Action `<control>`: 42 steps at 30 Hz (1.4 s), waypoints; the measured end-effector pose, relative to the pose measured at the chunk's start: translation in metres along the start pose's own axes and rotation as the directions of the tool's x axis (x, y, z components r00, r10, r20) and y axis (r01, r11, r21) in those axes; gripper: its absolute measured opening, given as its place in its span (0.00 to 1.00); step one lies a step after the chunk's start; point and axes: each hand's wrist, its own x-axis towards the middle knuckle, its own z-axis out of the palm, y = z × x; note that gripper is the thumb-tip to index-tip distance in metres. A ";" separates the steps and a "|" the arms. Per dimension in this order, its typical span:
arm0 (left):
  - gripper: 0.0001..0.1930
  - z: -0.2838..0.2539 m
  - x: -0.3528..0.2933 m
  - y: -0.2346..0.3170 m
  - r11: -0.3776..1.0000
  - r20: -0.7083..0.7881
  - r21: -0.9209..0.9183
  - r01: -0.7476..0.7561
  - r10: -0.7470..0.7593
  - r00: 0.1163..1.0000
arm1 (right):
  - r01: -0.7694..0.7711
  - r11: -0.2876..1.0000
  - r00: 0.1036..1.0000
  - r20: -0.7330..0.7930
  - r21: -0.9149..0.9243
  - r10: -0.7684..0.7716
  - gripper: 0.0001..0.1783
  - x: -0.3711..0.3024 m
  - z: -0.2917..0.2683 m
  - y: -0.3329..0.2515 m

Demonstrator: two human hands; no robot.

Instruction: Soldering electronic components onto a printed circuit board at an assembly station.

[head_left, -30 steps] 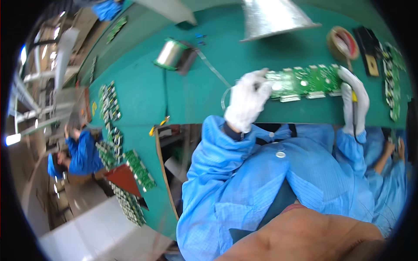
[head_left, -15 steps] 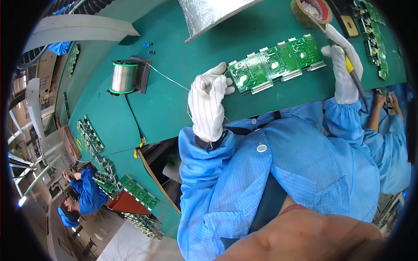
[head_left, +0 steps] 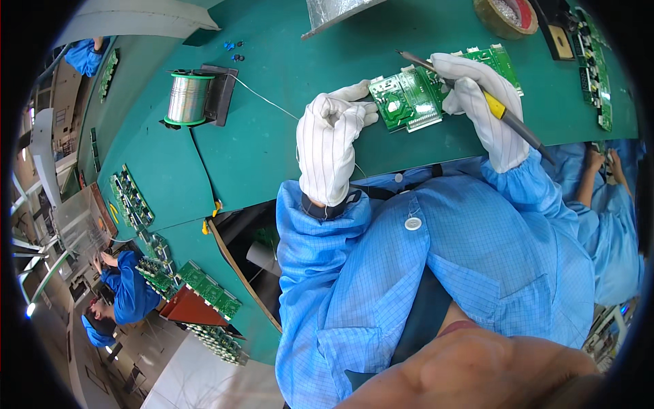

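Note:
A green circuit board (head_left: 409, 99) lies on the green bench top, its pale connectors along both long edges. My gloved right hand (head_left: 482, 102) grips a soldering iron (head_left: 495, 106) with a yellow band; the hand covers part of the board. The iron's tip points left, above the board's far edge. At the board's left end is my gloved left hand (head_left: 330, 143), fingers curled in a pinch on thin solder wire (head_left: 262, 102). Some of its fingers reach to the board's edge. The wire runs back to a solder spool (head_left: 189, 99) on a dark holder.
A round bowl (head_left: 492, 24) with pale filling stands at the far right, beside an iron stand with a sponge (head_left: 561, 43). More boards (head_left: 594, 75) lie rightward. Small blue parts (head_left: 234, 48) and a foil-covered piece (head_left: 334, 13) are farther back. Co-workers sit left (head_left: 133, 290) and right (head_left: 606, 225).
My right hand has swung left with the soldering iron, from beside the bowl to over the board. The left hand keeps its pinch near the board's left end. The view has shifted slightly.

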 end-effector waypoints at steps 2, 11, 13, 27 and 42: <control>0.12 -0.004 0.002 -0.003 1.000 0.023 0.018 -0.019 0.019 1.000 | 0.001 1.000 1.000 0.011 0.021 -0.001 0.22 0.004 0.001 0.003; 0.12 -0.005 0.016 -0.004 0.995 0.111 0.062 -0.072 0.064 0.992 | 0.016 1.000 0.999 -0.051 0.022 -0.015 0.18 0.013 0.000 0.012; 0.11 -0.002 0.021 -0.003 0.992 0.109 0.105 -0.071 0.059 0.992 | -0.033 0.998 0.999 -0.034 0.059 0.035 0.19 0.016 0.001 0.008; 0.13 -0.006 0.008 -0.004 0.994 0.094 0.103 -0.049 0.039 0.995 | 0.357 0.886 0.933 0.148 -0.295 -0.327 0.13 -0.014 0.016 -0.016; 0.08 -0.004 0.005 -0.001 0.948 0.110 0.262 -0.183 0.159 0.981 | 0.364 0.858 0.924 0.257 -0.362 -0.284 0.18 -0.014 0.022 -0.033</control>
